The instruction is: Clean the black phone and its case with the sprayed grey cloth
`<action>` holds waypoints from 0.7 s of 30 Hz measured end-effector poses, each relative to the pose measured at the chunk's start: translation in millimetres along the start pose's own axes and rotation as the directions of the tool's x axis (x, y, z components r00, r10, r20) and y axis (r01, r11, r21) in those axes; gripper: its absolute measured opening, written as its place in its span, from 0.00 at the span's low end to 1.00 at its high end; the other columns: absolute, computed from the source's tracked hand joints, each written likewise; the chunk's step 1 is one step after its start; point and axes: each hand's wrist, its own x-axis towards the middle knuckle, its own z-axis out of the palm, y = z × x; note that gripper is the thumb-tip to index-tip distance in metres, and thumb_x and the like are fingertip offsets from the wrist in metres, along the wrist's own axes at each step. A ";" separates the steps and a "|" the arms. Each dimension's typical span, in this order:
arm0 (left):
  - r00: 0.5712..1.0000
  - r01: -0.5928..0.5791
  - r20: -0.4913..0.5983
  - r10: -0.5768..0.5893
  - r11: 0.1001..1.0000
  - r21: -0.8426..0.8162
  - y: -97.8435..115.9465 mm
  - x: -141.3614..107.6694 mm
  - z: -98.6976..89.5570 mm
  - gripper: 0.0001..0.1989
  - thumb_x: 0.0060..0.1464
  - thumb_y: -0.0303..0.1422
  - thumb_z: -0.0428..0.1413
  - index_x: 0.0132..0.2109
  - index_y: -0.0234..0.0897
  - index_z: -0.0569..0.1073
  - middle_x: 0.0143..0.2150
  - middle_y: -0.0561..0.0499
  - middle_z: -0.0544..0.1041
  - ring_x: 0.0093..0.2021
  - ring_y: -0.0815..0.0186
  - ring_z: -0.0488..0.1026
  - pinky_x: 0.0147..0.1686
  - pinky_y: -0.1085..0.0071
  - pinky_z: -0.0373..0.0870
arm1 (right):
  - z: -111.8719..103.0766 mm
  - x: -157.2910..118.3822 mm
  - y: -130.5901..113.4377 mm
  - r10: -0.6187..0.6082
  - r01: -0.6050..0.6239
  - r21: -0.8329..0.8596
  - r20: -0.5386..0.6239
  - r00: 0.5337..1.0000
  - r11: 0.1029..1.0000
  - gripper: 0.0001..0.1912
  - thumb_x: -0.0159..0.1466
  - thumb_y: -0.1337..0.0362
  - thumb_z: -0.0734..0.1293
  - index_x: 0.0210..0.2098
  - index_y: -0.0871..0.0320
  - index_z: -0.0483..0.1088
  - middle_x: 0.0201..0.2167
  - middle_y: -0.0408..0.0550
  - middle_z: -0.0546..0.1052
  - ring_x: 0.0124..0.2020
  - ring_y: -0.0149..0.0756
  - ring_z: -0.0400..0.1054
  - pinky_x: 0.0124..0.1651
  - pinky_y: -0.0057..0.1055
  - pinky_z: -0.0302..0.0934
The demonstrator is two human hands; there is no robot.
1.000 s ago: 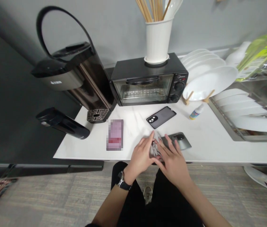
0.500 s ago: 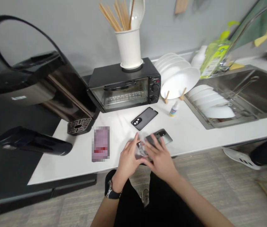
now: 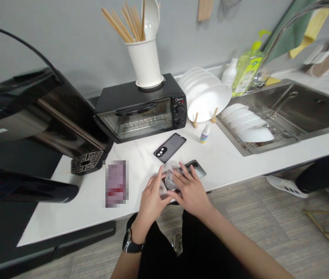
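Observation:
A dark, glossy phone lies on the white counter with its camera end showing to the right of my hands; the rest is mostly covered. My right hand presses a crumpled, thin grey cloth onto it, fingers spread over the cloth. At the phone's near-left end, my left hand curves around the edge, thumb reaching toward the right thumb. Just beyond lies a dark-framed, translucent phone case. A small white spray bottle stands behind the phone.
A pixelated purple item lies left on the counter. Behind are a toaster oven bearing a utensil holder, racked plates, and a black drink machine. The sink holds bowls. Another person's shoe shows at right.
The view has shifted, so the counter things sit further left. The grey cloth bunches more plainly between my hands, and my right fingers have shifted slightly over it.

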 end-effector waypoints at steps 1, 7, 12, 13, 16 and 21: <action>1.000 0.011 0.002 -0.011 1.000 0.005 -0.5 -1.1 0.2 0.57 0.56 0.29 0.68 0.79 0.51 0.41 0.63 0.44 0.75 0.63 0.54 0.73 0.62 0.56 0.72 | -0.1 -4.3 -9.0 -0.050 0.049 0.027 0.025 0.998 0.998 0.32 0.72 0.44 0.66 0.67 0.60 0.69 0.69 0.56 0.71 0.78 0.56 0.49 0.75 0.62 0.48; 1.000 0.016 0.002 -0.016 0.999 -0.034 2.1 -1.0 1.1 0.57 0.56 0.31 0.70 0.79 0.54 0.41 0.65 0.47 0.75 0.66 0.55 0.70 0.67 0.55 0.68 | -22.9 -52.0 35.7 0.086 -0.085 -0.096 -0.003 0.996 0.992 0.28 0.75 0.46 0.62 0.65 0.57 0.70 0.69 0.53 0.71 0.78 0.58 0.46 0.75 0.68 0.43; 0.999 -0.032 0.004 0.032 0.999 0.014 3.0 2.9 -0.1 0.54 0.57 0.33 0.69 0.79 0.52 0.44 0.64 0.46 0.76 0.64 0.52 0.70 0.66 0.51 0.68 | -15.3 -20.7 46.3 0.195 -0.200 -0.113 -0.054 0.979 0.973 0.38 0.73 0.41 0.63 0.70 0.62 0.64 0.70 0.58 0.69 0.78 0.65 0.44 0.74 0.69 0.44; 0.999 -0.043 0.007 0.042 0.998 0.037 2.4 2.9 -0.1 0.53 0.58 0.34 0.69 0.79 0.51 0.45 0.64 0.45 0.75 0.64 0.52 0.69 0.66 0.50 0.68 | -11.2 -13.7 34.9 0.156 -0.159 -0.079 -0.036 0.987 0.984 0.39 0.72 0.40 0.64 0.70 0.61 0.64 0.71 0.57 0.68 0.78 0.64 0.45 0.74 0.69 0.44; 0.999 -0.045 0.006 0.045 0.991 0.124 0.0 2.2 0.0 0.47 0.58 0.35 0.68 0.77 0.46 0.52 0.68 0.41 0.69 0.68 0.48 0.65 0.67 0.46 0.67 | -1.2 -7.3 -3.3 -0.033 0.032 0.053 0.012 0.999 0.998 0.37 0.71 0.39 0.65 0.68 0.59 0.67 0.70 0.56 0.70 0.78 0.58 0.47 0.76 0.65 0.44; 0.999 -0.053 0.014 0.051 0.985 0.165 2.6 5.9 -0.4 0.32 0.58 0.36 0.68 0.67 0.44 0.67 0.73 0.41 0.61 0.75 0.46 0.55 0.72 0.43 0.59 | 0.0 -19.6 1.7 -0.009 0.014 0.088 -0.058 0.998 0.996 0.28 0.73 0.47 0.66 0.63 0.58 0.71 0.66 0.55 0.74 0.76 0.57 0.53 0.74 0.64 0.50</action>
